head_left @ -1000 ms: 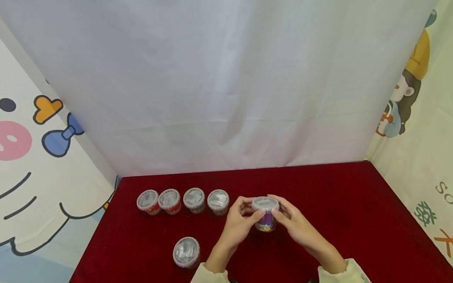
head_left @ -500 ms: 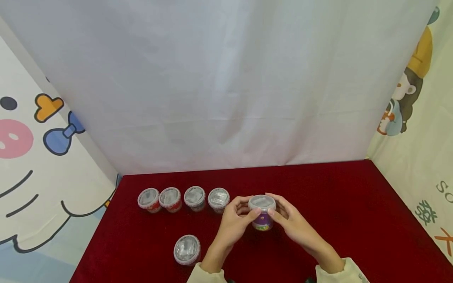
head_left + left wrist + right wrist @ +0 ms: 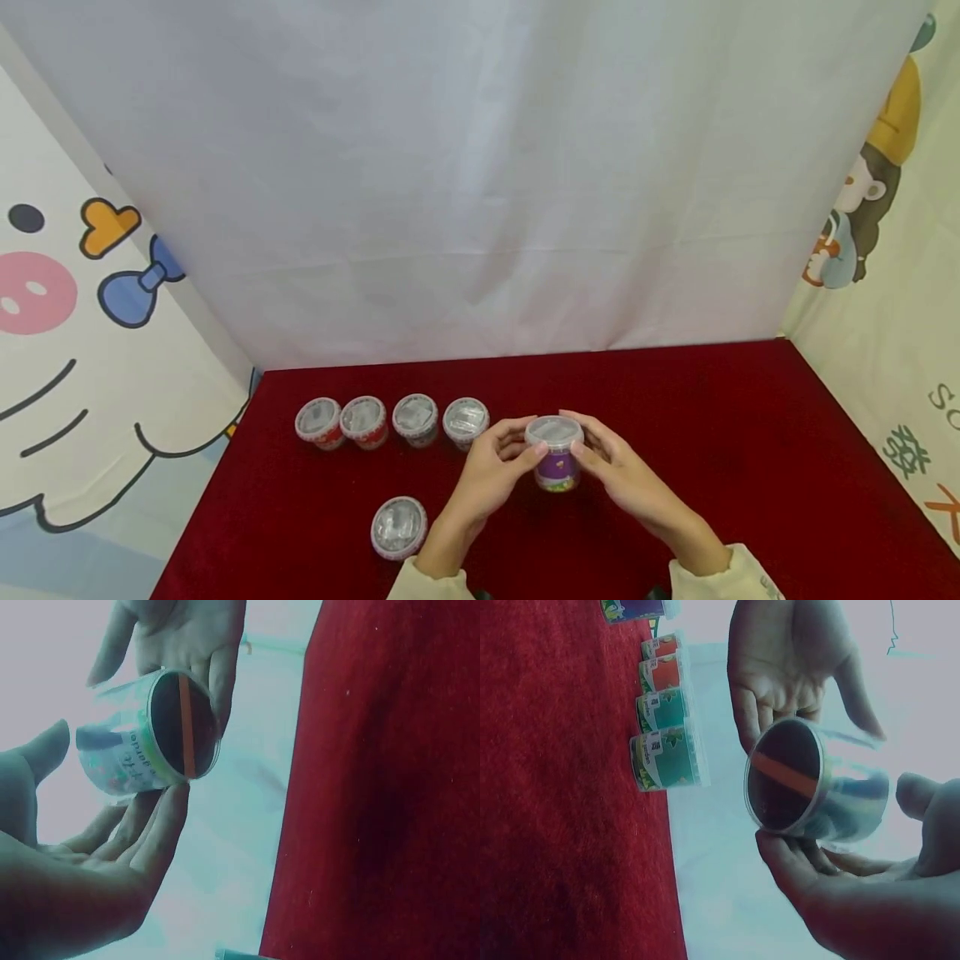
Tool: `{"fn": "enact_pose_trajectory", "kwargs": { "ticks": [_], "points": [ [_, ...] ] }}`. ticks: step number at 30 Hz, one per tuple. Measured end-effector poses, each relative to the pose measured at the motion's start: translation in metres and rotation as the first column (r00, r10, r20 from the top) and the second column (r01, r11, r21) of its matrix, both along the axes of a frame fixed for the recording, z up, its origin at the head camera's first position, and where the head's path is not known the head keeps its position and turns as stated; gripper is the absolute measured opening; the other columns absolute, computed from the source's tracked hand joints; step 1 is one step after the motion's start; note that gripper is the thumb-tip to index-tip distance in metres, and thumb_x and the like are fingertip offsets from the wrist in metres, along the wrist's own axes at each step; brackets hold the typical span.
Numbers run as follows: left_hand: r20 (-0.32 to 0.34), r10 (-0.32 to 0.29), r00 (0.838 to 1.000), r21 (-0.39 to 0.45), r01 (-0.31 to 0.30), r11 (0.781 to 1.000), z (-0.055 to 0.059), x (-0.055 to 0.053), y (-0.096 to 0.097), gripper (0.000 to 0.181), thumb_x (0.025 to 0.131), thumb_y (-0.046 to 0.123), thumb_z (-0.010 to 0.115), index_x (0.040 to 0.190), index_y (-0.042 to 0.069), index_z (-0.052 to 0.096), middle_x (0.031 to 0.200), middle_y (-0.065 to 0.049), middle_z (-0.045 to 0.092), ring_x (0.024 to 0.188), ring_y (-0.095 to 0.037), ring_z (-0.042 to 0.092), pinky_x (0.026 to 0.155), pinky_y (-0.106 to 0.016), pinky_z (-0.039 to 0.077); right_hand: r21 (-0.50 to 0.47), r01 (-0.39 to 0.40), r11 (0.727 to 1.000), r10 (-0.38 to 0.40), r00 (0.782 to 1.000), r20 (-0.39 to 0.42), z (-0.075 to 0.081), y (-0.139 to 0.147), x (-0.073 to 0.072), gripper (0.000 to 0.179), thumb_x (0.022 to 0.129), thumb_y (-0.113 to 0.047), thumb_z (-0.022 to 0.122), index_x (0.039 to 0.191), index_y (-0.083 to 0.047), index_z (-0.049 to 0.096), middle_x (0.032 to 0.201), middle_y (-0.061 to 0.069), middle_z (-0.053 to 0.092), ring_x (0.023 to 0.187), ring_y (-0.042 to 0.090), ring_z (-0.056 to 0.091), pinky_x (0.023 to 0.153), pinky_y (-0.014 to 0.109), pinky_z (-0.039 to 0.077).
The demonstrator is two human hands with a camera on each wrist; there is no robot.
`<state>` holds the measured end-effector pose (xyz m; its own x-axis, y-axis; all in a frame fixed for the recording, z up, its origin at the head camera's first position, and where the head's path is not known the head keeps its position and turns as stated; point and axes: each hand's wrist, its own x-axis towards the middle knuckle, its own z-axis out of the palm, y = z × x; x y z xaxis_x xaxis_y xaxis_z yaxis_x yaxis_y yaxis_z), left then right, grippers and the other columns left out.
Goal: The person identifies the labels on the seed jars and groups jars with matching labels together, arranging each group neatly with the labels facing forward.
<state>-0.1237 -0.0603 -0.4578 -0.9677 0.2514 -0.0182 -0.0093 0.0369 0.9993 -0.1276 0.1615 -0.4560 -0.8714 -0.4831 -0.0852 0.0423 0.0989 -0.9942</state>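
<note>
A small lidded plastic tub [image 3: 557, 472] with a purple label is held between both hands above the red tabletop. My left hand [image 3: 486, 468] grips it from the left, thumb on the near side and fingers curled behind. From the right, my right hand [image 3: 624, 477] grips it the same way. The tub's dark base with an orange stripe faces the left wrist view, where the tub [image 3: 116, 746] hangs clear of the cloth. In the right wrist view the same tub [image 3: 784, 776] sits between the fingers of both hands. The far fingertips are partly hidden.
Two tubs with red labels [image 3: 318, 423] [image 3: 365, 422] and two with green labels [image 3: 660, 709] [image 3: 664, 759] stand in a row at the back left. Nearer, a lone tub [image 3: 399, 528] stands left of my left forearm. A white curtain [image 3: 480, 208] closes off the back.
Both hands keep their grip on the tub, which has shifted slightly left relative to the row. The head view has moved a little; the standing tubs stay put.
</note>
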Motion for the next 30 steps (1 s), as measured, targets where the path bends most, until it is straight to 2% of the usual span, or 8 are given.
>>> {"fn": "enact_pose_trajectory", "kwargs": {
  "ticks": [4,7,13,15,20,24,26,30],
  "points": [
    [-0.002,0.067,0.998,0.004,-0.067,0.998,0.002,0.003,0.002,0.046,0.098,0.018,0.078,0.136,-0.003,0.062,0.124,-0.016,0.071,0.108,-0.021,0.068,0.086,-0.027,0.054,0.006,0.032,0.999,-0.032,0.999,-0.026,0.0,-0.007,0.001,0.062,0.114,-0.028,0.05,0.165,-0.002,0.026,0.167,0.026,0.034,0.155,0.044,0.031,0.122,0.053,0.037],
    [0.004,0.089,0.996,0.001,-0.089,0.996,0.003,0.004,0.004,0.047,0.097,0.018,0.079,0.134,-0.003,0.06,0.122,-0.014,0.07,0.106,-0.02,0.066,0.084,-0.027,0.053,0.012,0.033,0.999,-0.033,0.999,-0.039,0.001,-0.009,0.001,0.062,0.114,-0.026,0.051,0.164,-0.001,0.027,0.165,0.027,0.034,0.155,0.044,0.03,0.12,0.048,0.039],
    [0.021,-0.042,0.999,-0.007,0.042,0.999,0.002,0.003,-0.003,0.049,0.104,0.025,0.07,0.144,0.001,0.055,0.134,-0.017,0.067,0.115,-0.024,0.065,0.095,-0.039,0.054,-0.016,-0.046,0.999,0.046,0.999,0.011,0.001,-0.003,-0.002,0.064,0.116,-0.032,0.045,0.167,-0.002,0.023,0.168,0.027,0.029,0.152,0.046,0.032,0.12,0.06,0.037],
    [0.02,-0.064,0.998,-0.005,0.064,0.998,0.001,0.003,-0.005,0.049,0.105,0.024,0.069,0.146,0.001,0.056,0.136,-0.018,0.066,0.116,-0.024,0.066,0.097,-0.039,0.055,-0.02,-0.058,0.998,0.058,0.998,0.015,0.001,-0.003,-0.002,0.063,0.116,-0.033,0.045,0.167,-0.003,0.022,0.168,0.026,0.027,0.152,0.046,0.033,0.119,0.061,0.038],
    [0.023,0.016,1.0,-0.011,-0.016,1.0,0.002,0.003,-0.006,0.048,0.101,0.021,0.075,0.141,0.0,0.059,0.131,-0.016,0.069,0.112,-0.023,0.067,0.091,-0.032,0.055,0.006,0.007,1.0,-0.007,1.0,-0.014,0.002,-0.009,-0.001,0.061,0.115,-0.029,0.049,0.165,-0.002,0.027,0.165,0.026,0.033,0.152,0.045,0.035,0.118,0.055,0.042],
    [0.038,0.079,0.996,-0.025,-0.078,0.997,0.003,0.005,-0.004,0.049,0.097,0.021,0.08,0.135,0.0,0.06,0.123,-0.013,0.07,0.108,-0.022,0.067,0.086,-0.031,0.053,0.017,0.034,0.999,-0.033,0.999,-0.036,0.001,-0.013,0.0,0.061,0.114,-0.028,0.052,0.163,0.0,0.029,0.162,0.027,0.039,0.152,0.044,0.036,0.119,0.053,0.042],
    [0.045,0.077,0.996,-0.029,-0.076,0.997,0.003,0.006,-0.004,0.048,0.097,0.022,0.079,0.134,-0.001,0.058,0.123,-0.013,0.07,0.107,-0.021,0.066,0.086,-0.031,0.054,0.015,0.016,1.0,-0.016,0.999,-0.032,0.0,-0.013,0.001,0.062,0.114,-0.029,0.05,0.164,0.0,0.028,0.164,0.027,0.037,0.153,0.044,0.034,0.12,0.054,0.04],
    [0.064,0.018,0.998,-0.001,-0.018,1.0,0.003,0.006,-0.008,0.046,0.103,0.024,0.072,0.138,-0.002,0.054,0.128,-0.016,0.067,0.111,-0.023,0.067,0.092,-0.034,0.057,-0.013,-0.038,0.999,0.038,0.999,0.015,0.0,-0.011,0.001,0.063,0.116,-0.033,0.043,0.166,0.0,0.022,0.167,0.028,0.03,0.153,0.046,0.033,0.121,0.058,0.037]
  ]
}}
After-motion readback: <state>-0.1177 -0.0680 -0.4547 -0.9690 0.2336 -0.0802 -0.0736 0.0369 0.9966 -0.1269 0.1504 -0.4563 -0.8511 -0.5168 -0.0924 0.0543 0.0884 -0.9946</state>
